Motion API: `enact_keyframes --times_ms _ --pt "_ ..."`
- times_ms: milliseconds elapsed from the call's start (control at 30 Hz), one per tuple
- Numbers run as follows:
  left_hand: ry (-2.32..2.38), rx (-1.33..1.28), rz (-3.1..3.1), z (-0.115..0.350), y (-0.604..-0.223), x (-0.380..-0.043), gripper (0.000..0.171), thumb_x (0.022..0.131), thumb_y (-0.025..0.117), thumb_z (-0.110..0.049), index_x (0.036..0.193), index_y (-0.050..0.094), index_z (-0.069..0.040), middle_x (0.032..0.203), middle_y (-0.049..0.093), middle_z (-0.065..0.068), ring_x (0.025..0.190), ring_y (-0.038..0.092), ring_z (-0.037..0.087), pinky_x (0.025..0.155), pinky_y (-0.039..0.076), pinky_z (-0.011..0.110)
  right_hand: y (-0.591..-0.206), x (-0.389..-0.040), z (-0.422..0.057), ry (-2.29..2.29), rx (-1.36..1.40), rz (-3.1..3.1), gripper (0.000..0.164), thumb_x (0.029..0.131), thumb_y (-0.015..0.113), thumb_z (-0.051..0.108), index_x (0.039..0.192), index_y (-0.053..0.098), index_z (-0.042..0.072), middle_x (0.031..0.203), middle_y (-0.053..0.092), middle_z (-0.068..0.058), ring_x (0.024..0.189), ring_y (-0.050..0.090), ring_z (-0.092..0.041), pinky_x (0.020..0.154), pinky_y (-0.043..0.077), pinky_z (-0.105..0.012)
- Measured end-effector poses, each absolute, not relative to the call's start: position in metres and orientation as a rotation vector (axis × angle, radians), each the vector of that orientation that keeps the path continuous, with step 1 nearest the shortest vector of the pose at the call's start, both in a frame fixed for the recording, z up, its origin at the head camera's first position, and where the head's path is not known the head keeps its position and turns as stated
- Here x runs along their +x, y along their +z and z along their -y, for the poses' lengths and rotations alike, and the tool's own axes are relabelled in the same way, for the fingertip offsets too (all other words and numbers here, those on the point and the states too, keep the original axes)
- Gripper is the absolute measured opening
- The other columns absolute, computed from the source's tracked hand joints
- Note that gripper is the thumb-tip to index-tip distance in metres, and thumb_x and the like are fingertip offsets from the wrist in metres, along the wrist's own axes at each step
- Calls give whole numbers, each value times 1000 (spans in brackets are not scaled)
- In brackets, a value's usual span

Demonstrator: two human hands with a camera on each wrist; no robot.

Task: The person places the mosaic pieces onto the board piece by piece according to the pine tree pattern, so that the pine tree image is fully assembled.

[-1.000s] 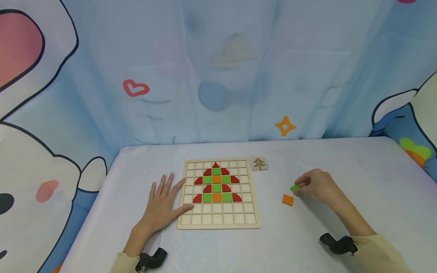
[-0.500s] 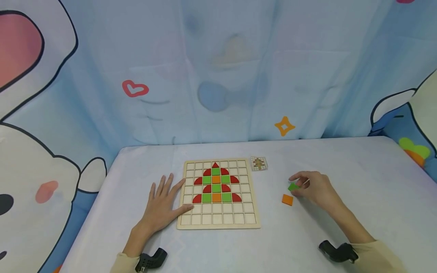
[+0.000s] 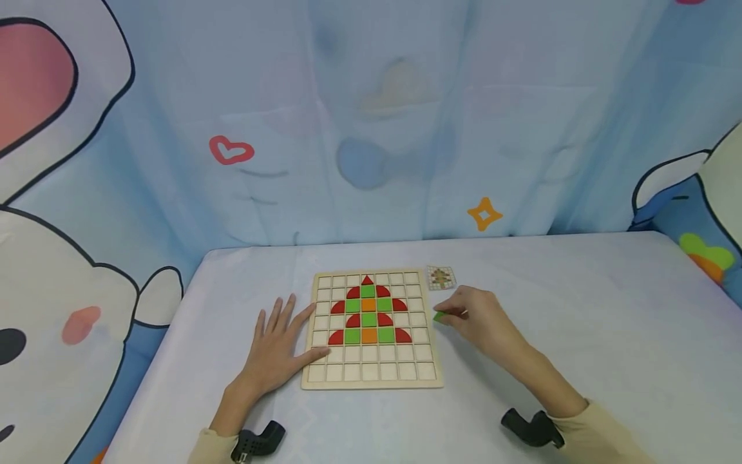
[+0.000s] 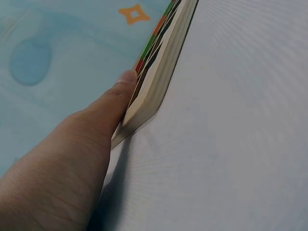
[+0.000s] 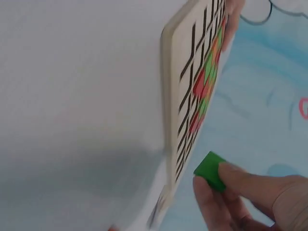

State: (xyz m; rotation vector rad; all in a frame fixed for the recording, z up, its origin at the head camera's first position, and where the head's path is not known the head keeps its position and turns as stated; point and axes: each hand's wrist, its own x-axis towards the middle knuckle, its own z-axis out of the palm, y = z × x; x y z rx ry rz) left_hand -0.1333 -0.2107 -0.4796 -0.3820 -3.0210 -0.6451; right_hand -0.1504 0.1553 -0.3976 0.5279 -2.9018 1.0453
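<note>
A wooden grid board lies on the table, its red, green and orange tiles forming a tree shape. My left hand rests at the board's left side, fingers spread and the thumb on its edge. In the left wrist view the thumb touches the board's rim. Just off the board's right edge, my right hand pinches a green square tile. The right wrist view shows this green tile between thumb and fingers, apart from the board. No loose orange tile shows in the head view.
A small pattern card with a tree picture lies by the board's upper right corner. White cloth covers the table, and a printed blue curtain hangs behind it. Black wrist cameras sit on both forearms.
My right hand has picked up the green tile and carried it left to the board's right edge. The orange tile beside it has gone from sight. My left hand has stayed still.
</note>
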Motion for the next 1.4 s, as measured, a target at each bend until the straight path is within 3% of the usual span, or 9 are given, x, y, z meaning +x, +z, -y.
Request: enact_keyframes --times_ms 133,400,1033,1400 --pt "-642 -388 3016 210 -481 -134 90 91 65 -66 164 39 -21 173 17 18 161 4 41 125 -2 66 -397 -147 -125 1129 723 2900 18 85 82 -7 102 82 -1 88 68 1 81 65 -13 72 60 -25" --pt "-647 -383 3022 210 -481 -133 90 91 64 -67 164 39 -21 173 17 18 160 5 42 125 -1 67 -403 -144 -82 1300 979 2858 13 84 83 -5 95 82 3 85 71 3 76 59 -6 67 56 -21" --pt "-657 -376 3024 211 -479 -133 89 92 63 -67 164 39 -21 173 18 18 160 5 42 125 -1 67 -420 -144 -55 1181 985 2956 13 85 80 -9 97 83 -3 83 64 0 80 57 -13 66 50 -21" --pt "-632 -377 3031 210 -480 -134 90 91 65 -66 164 39 -20 173 18 19 161 5 42 125 -1 66 -421 -141 -52 1059 1007 2963 14 86 81 -7 100 82 -4 88 64 -3 86 62 -18 72 54 -24"
